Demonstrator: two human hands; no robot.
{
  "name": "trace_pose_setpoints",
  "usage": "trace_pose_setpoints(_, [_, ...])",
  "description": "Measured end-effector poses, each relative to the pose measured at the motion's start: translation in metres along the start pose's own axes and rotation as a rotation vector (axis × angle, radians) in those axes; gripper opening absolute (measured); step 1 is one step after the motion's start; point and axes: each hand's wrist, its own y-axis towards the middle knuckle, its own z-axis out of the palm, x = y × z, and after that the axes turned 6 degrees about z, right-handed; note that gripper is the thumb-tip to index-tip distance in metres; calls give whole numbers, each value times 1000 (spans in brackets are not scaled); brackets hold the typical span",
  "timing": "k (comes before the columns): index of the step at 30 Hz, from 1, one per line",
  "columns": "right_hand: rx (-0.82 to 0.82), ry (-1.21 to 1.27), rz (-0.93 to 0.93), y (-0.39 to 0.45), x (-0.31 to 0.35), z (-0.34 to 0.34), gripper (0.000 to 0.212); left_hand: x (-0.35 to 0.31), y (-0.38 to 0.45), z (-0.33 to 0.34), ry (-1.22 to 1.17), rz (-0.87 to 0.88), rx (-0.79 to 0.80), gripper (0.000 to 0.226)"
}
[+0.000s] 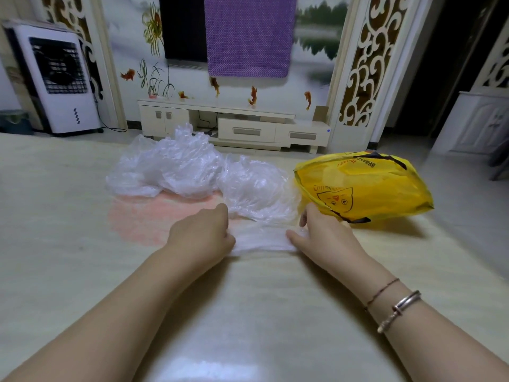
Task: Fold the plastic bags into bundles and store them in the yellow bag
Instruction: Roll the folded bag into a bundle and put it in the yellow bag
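Plastic bags are the subject: thin, clear, crinkled film that looks almost weightless, limp and slippery, likely to spring out of a fold unless pressed flat.

Nearest the viewer, two bare forearms reach forward over a pale, glossy table (82,271). Between the hands lies one flattened clear bag (261,239), stretched into a narrow band on the tabletop. The left hand (202,232) grips its left end with fingers curled over the film. The right hand (323,234) pinches the right end, thumb pointing inward along the band; bracelets circle that wrist. Holding both ends like this seems the sensible purchase, since the middle would simply sag or slide.

Just beyond the hands sits a loose heap of unfolded clear bags (192,166), puffed and rumpled, spreading to the left. Beside the heap, on the right, lies the yellow bag (366,186), printed with a cartoon cat, its mouth facing the hands.

Farther off stand a low cream TV cabinet (234,125), a white air cooler (57,78) at left, and a purple cloth (249,34) draped over a dark screen.
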Motion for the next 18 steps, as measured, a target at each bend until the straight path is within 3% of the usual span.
trace_pose_setpoints(3, [1, -78, -7, 1, -1, 2, 26, 1, -1, -1, 62, 7, -22, 21])
trace_pose_setpoints(5, [23, 20, -21, 2, -2, 2, 19, 4, 1, -1, -48, 20, -22, 23])
trace_pose_setpoints(8, [146, 459, 10, 4, -4, -8, 24, 7, 8, -1, -438, 65, -39, 20])
trace_pose_setpoints(11, [434, 1076, 106, 3, -10, -31, 22, 0, 10, -9, -843, 109, -89, 14])
trace_pose_setpoints(13, [565, 1245, 125, 2, -15, -42, 18, -7, 7, -15, -1042, 144, -22, 31])
trace_pose_setpoints(15, [617, 1226, 94, 1, -17, -47, 15, -11, 4, -16, -1037, 197, 94, 55])
trace_pose_setpoints(18, [671, 1240, 78, -2, -17, -49, 13, -11, 1, -10, -1005, 225, 286, 51])
